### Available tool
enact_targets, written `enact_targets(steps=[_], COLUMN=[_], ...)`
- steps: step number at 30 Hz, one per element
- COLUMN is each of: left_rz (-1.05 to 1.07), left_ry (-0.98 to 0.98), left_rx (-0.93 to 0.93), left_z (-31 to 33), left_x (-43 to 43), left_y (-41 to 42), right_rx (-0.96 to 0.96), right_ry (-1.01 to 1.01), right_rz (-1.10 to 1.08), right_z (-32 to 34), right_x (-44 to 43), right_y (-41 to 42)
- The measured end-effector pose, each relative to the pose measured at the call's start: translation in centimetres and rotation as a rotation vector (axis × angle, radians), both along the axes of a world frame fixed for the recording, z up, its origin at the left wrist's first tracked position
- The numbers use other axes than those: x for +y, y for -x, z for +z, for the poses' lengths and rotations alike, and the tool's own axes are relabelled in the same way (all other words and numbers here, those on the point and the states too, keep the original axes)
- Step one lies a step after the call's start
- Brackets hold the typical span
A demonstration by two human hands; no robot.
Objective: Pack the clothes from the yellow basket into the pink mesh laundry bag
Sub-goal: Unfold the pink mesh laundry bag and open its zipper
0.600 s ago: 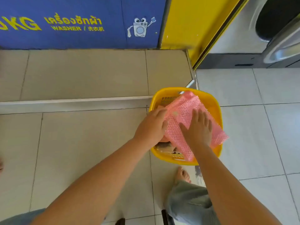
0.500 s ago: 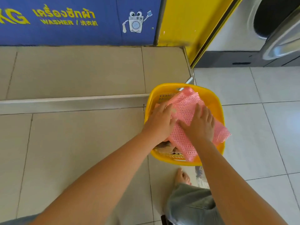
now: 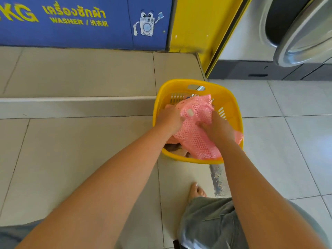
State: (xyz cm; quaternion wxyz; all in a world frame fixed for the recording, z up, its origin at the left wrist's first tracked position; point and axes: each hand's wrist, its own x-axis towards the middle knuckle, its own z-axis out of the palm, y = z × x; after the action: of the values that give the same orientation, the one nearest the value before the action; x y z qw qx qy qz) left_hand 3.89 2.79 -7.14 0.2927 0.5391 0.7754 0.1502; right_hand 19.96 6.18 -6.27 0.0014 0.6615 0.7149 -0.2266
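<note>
The yellow basket (image 3: pixel 231 103) stands on the tiled floor in front of me. A pink mesh laundry bag (image 3: pixel 195 139) lies bunched on top of it, covering most of its inside. My left hand (image 3: pixel 169 118) grips the bag's left edge. My right hand (image 3: pixel 215 129) has its fingers curled into the mesh on the right side. A few brownish and beige clothes (image 3: pixel 177 149) peek out under the bag at the basket's near left corner. The remaining contents are hidden.
A raised tiled step (image 3: pixel 77 106) runs left of the basket, below a blue washer panel (image 3: pixel 80 22). A washing machine with an open steel door (image 3: pixel 303 33) stands at the back right. My bare foot (image 3: pixel 196 192) and knee are just behind the basket.
My right hand went from lying flat on the bag to clenching into the mesh. The bag is now crumpled and pulled together between both hands.
</note>
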Motion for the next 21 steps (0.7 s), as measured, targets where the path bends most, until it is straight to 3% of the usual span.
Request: enact_targets(steps=[3, 8, 15, 18, 21], left_rz=[-0.014, 0.132, 0.59, 0.785, 0.883], left_ry=[-0.186, -0.408, -0.737, -0.869, -0.856], left_rx=[0.008, -0.327, -0.447, -0.43, -0.402], left_z=[2.2, 6.7, 10.2, 11.3, 11.2], left_x=[-1.1, -3.2, -8.6, -11.2, -13.9], left_y=[-0.3, 2.1, 9.6, 13.4, 16.9], right_rx=[0.073, 0.397, 0.788, 0.87, 0.881], right_ry=[-0.118, -0.154, 0.052, 0.21, 0.275], right_rz=[0.031, 0.051, 0.212, 0.301, 0.373], right_z=[1.5, 5.9, 11.9, 13.0, 12.4], right_x=[-0.3, -0.9, -4.8, -6.8, -8.6], right_y=[0.1, 3.3, 13.7, 18.1, 22.0])
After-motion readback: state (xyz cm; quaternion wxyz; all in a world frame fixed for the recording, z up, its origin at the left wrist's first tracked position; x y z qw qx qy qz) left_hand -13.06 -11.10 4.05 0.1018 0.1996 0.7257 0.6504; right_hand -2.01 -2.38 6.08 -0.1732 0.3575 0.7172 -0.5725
